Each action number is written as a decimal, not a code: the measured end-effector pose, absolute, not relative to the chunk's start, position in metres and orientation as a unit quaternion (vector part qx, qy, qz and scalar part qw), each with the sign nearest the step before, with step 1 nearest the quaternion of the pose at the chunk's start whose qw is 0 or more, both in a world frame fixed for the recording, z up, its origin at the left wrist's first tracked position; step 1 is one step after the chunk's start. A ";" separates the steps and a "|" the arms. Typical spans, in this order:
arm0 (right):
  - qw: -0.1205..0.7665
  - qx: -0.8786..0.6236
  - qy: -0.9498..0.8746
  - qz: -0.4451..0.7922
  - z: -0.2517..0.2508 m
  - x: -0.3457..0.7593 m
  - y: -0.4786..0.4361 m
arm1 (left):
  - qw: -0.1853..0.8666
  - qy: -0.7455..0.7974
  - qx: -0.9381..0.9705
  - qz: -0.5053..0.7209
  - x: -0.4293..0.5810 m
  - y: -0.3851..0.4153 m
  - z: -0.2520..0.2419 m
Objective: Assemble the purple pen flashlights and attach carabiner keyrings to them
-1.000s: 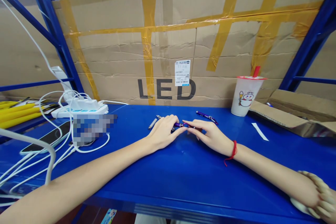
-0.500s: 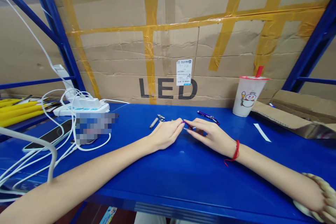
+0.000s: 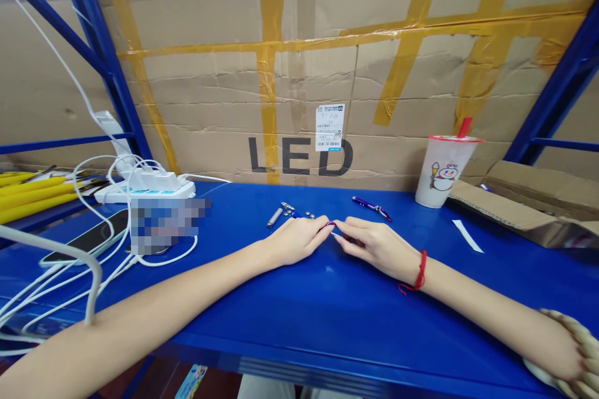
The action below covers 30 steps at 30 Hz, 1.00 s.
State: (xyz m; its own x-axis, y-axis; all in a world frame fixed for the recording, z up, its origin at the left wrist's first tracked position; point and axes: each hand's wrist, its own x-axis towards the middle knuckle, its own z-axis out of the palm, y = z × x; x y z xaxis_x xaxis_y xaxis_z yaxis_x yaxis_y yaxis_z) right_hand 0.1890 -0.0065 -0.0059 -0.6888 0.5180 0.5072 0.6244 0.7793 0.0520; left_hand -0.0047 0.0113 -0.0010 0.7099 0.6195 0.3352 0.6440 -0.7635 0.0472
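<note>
My left hand (image 3: 297, 243) is closed over the blue tabletop, its thumb and index finger pinching one end of a small purple piece (image 3: 331, 224) that looks like a pen part. From the other side the fingertips of my right hand (image 3: 379, 246), which wears a red string bracelet, close on the same piece. Fingers cover most of it. Just beyond my left hand lie a silver tube (image 3: 274, 217), a small silver pointed part (image 3: 287, 206) and several tiny round metal pieces (image 3: 309, 213). A purple pen (image 3: 372, 207) rests behind my right hand.
At the right stand a white cup (image 3: 437, 174) with a red straw and an open cardboard box (image 3: 524, 206), near a white strip (image 3: 468, 237). Leftward are a phone (image 3: 88, 238), white cables and a power strip (image 3: 145, 190). A large cardboard sheet (image 3: 210, 106) closes off the back.
The fingertips of both hands have come closer together around the purple piece, which shows less now. My left hand has shifted slightly, and more of the tiny round pieces show behind it.
</note>
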 end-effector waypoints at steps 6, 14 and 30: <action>0.271 -0.307 -0.904 -0.125 -0.005 0.188 -0.007 | 0.055 -0.351 -0.923 -0.147 -0.002 0.009 0.001; 0.327 -0.309 -0.887 -0.107 -0.005 0.189 -0.002 | -0.020 -0.336 -0.924 -0.180 -0.004 0.011 0.000; 0.394 -0.366 -0.840 -0.071 -0.009 0.192 0.001 | -0.016 -0.333 -0.920 -0.204 -0.005 0.011 -0.002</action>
